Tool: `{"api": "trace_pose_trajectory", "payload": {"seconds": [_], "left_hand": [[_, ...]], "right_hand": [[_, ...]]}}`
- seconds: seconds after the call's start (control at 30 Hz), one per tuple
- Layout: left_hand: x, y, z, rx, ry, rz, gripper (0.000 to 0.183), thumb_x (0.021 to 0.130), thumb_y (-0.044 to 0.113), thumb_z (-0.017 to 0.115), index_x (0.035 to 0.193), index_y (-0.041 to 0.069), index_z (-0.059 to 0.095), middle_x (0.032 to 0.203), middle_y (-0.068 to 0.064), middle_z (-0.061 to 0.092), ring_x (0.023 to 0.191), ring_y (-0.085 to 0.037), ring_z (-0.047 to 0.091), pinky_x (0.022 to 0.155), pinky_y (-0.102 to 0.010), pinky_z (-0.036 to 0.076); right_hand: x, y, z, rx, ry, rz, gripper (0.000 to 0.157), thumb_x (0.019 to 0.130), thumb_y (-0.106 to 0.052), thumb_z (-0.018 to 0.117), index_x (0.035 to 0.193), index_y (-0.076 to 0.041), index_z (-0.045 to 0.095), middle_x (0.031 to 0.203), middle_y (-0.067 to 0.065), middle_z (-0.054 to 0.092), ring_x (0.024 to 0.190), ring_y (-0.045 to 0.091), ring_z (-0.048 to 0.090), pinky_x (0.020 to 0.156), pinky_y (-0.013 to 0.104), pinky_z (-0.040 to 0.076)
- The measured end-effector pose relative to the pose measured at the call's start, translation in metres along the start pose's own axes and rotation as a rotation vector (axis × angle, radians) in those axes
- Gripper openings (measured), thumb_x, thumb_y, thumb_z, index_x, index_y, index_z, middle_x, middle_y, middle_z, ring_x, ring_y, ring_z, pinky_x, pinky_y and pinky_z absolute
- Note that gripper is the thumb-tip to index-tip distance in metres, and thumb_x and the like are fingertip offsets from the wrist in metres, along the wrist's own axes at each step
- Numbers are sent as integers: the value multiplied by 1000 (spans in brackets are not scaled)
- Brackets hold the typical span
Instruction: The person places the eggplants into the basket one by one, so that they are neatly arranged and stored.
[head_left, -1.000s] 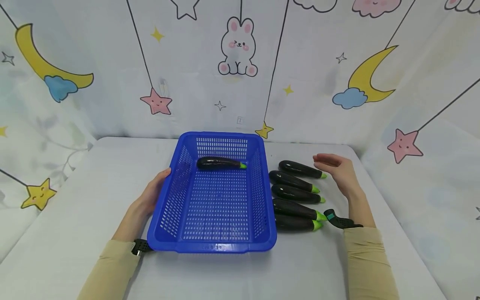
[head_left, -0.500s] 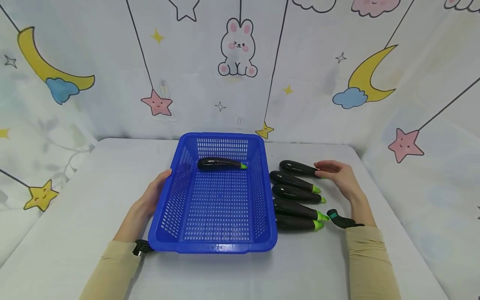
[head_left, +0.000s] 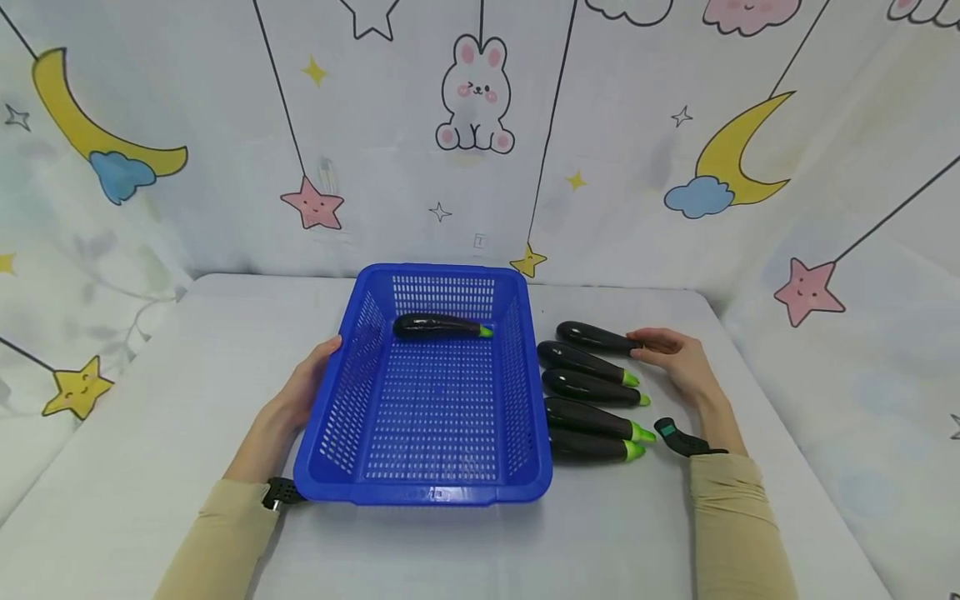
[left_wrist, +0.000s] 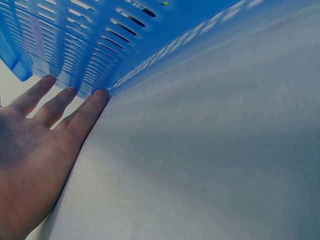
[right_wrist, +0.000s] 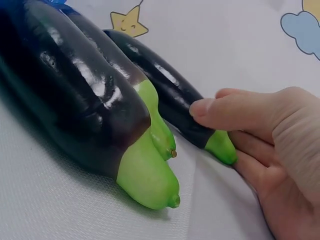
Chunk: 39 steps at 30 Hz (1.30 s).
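A dark eggplant (head_left: pixel 596 337), the farthest of a row on the table, lies with its green stem end in my right hand (head_left: pixel 678 358). In the right wrist view the thumb (right_wrist: pixel 205 108) presses on its dark skin just above the stem cap, and the other fingers lie behind and under the cap. My left hand (head_left: pixel 303 382) touches the left side of a blue perforated basket (head_left: pixel 423 493). The left wrist view has its fingers (left_wrist: pixel 55 106) nearly straight, tips against the basket's outer wall; the thumb is hidden there. Inside the basket, one eggplant (head_left: pixel 438 327) lies crosswise at the far end.
Several more eggplants (head_left: pixel 588 388) lie side by side along the basket's right side, stems pointing right. Some of their left ends are hidden by the basket. White cloth covers the table (head_left: pixel 600 533), and a patterned curtain (head_left: pixel 375 125) hangs behind it.
My right hand has come down onto the farthest eggplant's stem end and now pinches it. That eggplant stays in place. The left hand and basket look unchanged.
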<state>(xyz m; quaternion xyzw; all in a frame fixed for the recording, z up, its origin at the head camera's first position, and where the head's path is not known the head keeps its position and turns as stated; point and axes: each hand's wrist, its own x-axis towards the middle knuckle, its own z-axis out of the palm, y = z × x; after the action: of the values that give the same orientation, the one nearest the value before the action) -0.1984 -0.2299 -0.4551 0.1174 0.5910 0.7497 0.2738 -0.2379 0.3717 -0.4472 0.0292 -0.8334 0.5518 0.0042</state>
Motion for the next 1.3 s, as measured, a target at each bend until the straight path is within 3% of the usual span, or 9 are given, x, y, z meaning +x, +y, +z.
{"api": "trace_pose_trajectory", "payload": {"seconds": [0.43, 1.3], "left_hand": [[-1, 3, -1, -10, 9, 0, 81, 102, 57, 27, 157, 1, 4, 121, -9, 58, 98, -18, 67, 78, -36, 59], [-2, 3, 3, 38, 33, -4, 82, 101, 57, 26, 158, 2, 2, 123, -10, 54, 100, -17, 66, 80, -36, 59]], "right_hand": [[5, 14, 1, -18, -12, -55, 49, 84, -21, 83, 128, -7, 66, 125, 7, 69, 113, -1, 63, 93, 10, 47], [5, 15, -1, -76, -14, -46, 47, 84, -21, 83, 126, -10, 68, 127, 10, 68, 113, -3, 62, 94, 9, 45]]}}
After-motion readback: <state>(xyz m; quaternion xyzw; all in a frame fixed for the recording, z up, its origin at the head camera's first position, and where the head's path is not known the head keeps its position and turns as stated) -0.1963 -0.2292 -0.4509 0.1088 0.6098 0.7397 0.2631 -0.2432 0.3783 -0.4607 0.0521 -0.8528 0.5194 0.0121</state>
